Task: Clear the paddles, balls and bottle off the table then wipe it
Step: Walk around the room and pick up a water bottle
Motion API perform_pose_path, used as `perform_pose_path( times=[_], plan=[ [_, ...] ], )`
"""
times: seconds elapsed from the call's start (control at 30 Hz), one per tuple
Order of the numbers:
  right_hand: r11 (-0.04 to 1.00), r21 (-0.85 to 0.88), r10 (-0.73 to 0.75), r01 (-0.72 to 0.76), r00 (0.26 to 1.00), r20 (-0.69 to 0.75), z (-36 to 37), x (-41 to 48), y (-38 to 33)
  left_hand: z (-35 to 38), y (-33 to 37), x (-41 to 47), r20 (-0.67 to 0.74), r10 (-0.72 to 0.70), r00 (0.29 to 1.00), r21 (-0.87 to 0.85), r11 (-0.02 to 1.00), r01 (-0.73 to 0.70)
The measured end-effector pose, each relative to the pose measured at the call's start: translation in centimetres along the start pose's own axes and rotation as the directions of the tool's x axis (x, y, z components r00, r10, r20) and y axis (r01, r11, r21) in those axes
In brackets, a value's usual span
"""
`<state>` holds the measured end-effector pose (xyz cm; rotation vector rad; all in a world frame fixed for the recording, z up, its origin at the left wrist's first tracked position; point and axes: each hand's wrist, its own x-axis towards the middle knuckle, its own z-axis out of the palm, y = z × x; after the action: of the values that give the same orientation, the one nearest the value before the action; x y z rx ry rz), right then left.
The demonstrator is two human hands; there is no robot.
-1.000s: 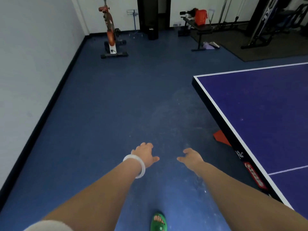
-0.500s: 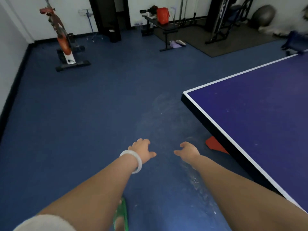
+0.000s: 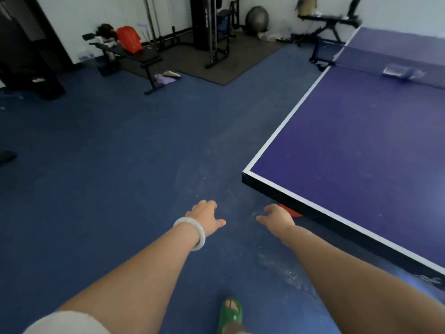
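Both grips hang released over the floor, fingers loosely curled, holding nothing: my left grip (image 3: 207, 216) with a bangle (image 3: 192, 233) at its wrist, my right grip (image 3: 277, 218) just beside it, below the near corner of the bench (image 3: 361, 153). The main risk I see is the bottle (image 3: 399, 72). It lies on its side far ahead and to the right of my right grip, by the net (image 3: 366, 56), and a careless reach could set it rolling off the bench. It looks clear and pale but blurred, so I cannot tell whether it is capped or holds liquid; a spill would mean more wiping. No paddles or balls show on the stretch of bench I can see, so I could miss some. A red thing (image 3: 292, 212) peeks from under the bench edge just past my right grip; what it is I cannot tell. Neither grip has a cloth, so wiping cannot start yet. The corner is close to my right arm, and I could knock it walking past.
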<state>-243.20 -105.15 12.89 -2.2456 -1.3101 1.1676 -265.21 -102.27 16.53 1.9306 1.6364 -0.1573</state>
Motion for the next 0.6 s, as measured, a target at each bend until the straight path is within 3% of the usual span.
perform_pose_path(
  times=[0.2, 0.6],
  plan=[
    [0.993, 0.111, 0.056, -0.037, 0.983, -0.177, -3.4, 9.0, -6.6, -8.2, 1.8, 11.2, -0.035, 0.151, 0.988, 0.073, 0.986, -0.148],
    [0.967, 0.163, 0.235, -0.195, 0.93, -0.282, -8.9, 22.1, -17.1, -19.6, 3.2, 31.3, 0.062, 0.359, 0.931, -0.018, 0.933, -0.359]
  ],
)
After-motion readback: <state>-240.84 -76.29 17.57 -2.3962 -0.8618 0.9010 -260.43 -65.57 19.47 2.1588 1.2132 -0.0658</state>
